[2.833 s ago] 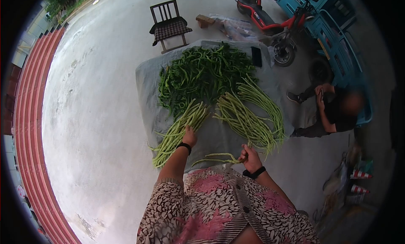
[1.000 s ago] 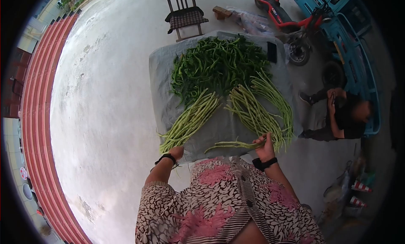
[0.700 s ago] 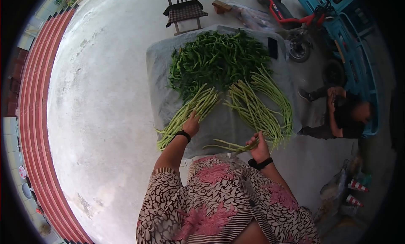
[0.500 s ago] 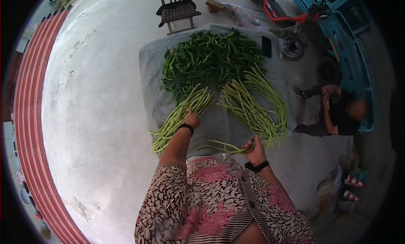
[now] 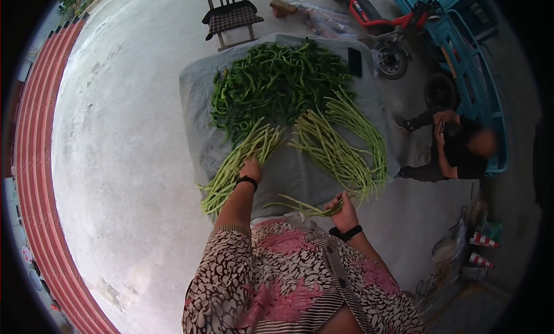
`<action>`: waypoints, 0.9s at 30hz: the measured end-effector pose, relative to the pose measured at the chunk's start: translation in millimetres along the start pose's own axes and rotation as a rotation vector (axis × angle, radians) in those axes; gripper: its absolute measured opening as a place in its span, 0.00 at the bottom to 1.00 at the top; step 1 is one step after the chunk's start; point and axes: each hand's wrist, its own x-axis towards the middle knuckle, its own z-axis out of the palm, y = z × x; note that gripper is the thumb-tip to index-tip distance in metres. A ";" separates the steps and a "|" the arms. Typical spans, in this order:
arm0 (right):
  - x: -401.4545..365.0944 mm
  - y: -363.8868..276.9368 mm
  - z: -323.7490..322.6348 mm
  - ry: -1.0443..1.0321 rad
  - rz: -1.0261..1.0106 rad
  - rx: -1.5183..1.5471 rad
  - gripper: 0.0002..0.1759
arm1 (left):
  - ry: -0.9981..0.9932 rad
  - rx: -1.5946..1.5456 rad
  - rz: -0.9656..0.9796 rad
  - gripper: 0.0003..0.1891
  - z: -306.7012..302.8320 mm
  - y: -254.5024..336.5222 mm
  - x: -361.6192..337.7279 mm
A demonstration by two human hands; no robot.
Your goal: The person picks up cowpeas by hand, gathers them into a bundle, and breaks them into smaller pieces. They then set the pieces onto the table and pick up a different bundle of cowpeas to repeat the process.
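My left hand (image 5: 251, 169) is at the right side of the left bundle of long beans (image 5: 231, 171), its fingers closed on some of the pale green pods; the fingertips are partly hidden. Low at the table's near edge, my right hand (image 5: 344, 213) grips a few long beans (image 5: 301, 206), whose thin ends stick out to the left. A larger bundle of long beans (image 5: 332, 152) lies fanned out to the right, with another bunch (image 5: 363, 126) alongside it. Beyond them spreads a heap of green chili peppers (image 5: 277, 80).
A grey cloth (image 5: 199, 91) covers the table, with a black phone (image 5: 354, 62) at its far right. A chair (image 5: 232, 19) stands behind. On the right are a red scooter (image 5: 375, 16), a blue vehicle (image 5: 467, 62) and a seated person (image 5: 461, 149) holding a phone.
My left hand has slid slightly nearer to me along the left bundle, its fingers now lower among the beans. My right hand still holds its few beans. The whole view has shifted a little.
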 end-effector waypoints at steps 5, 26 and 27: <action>-1.4 -1.6 -7.4 -0.010 -0.024 0.006 0.17 | 0.261 0.140 0.235 0.15 24.8 -18.3 11.7; 11.7 -4.6 46.0 -0.306 0.216 -0.020 0.20 | -0.165 -0.776 0.544 0.12 -28.9 63.0 -168.7; 13.2 -5.9 49.1 -0.350 0.220 0.001 0.20 | -0.248 -0.789 0.549 0.13 -39.3 68.2 -176.3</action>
